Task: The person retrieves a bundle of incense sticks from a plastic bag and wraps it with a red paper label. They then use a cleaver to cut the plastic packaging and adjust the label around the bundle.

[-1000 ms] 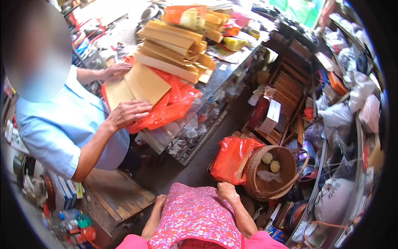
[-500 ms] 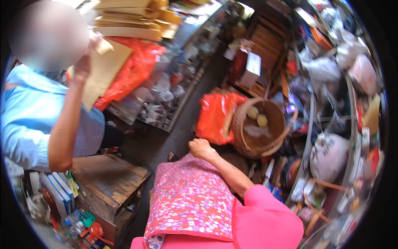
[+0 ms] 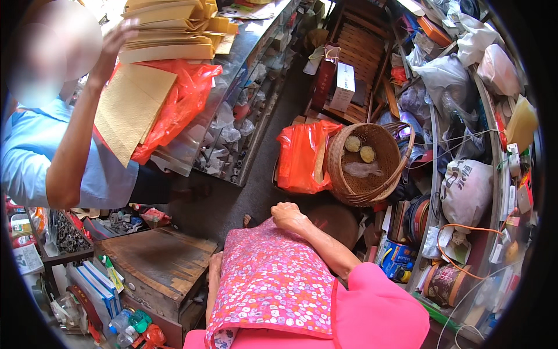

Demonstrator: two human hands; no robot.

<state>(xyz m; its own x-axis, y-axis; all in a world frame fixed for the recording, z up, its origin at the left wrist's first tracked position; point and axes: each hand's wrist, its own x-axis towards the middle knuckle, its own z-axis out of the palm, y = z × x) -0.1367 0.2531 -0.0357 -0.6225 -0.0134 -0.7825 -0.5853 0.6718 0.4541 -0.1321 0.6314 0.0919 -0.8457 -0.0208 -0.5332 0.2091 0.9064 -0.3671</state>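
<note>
My right hand [image 3: 289, 216] rests in a loose fist at the far end of my pink flowered apron [image 3: 273, 279], over my knee. Nothing sticks out of its curled fingers. Past it stand an orange-red plastic bag [image 3: 305, 157] and a round wicker basket [image 3: 343, 180] with two pale yellowish balls and a clear plastic bag inside. My left hand [image 3: 215, 269] hangs partly seen at the apron's left edge, its fingers hidden. At the left, a person in a light blue shirt [image 3: 93, 180] raises a hand beside a stack of yellow paper [image 3: 168, 53].
A worn wooden box [image 3: 157, 262] stands at the lower left, near books and bottles. The glass counter [image 3: 197, 157] bears yellow sheets [image 3: 133, 104] on a red bag. A slatted wooden chair [image 3: 363, 46] holds boxes. Crowded shelves [image 3: 433, 168] with bags line the right.
The view has shifted slightly, and my left hand now shows beside the apron. My right fist has lowered toward the apron. The other person's hand has lifted away from the yellow sheets.
</note>
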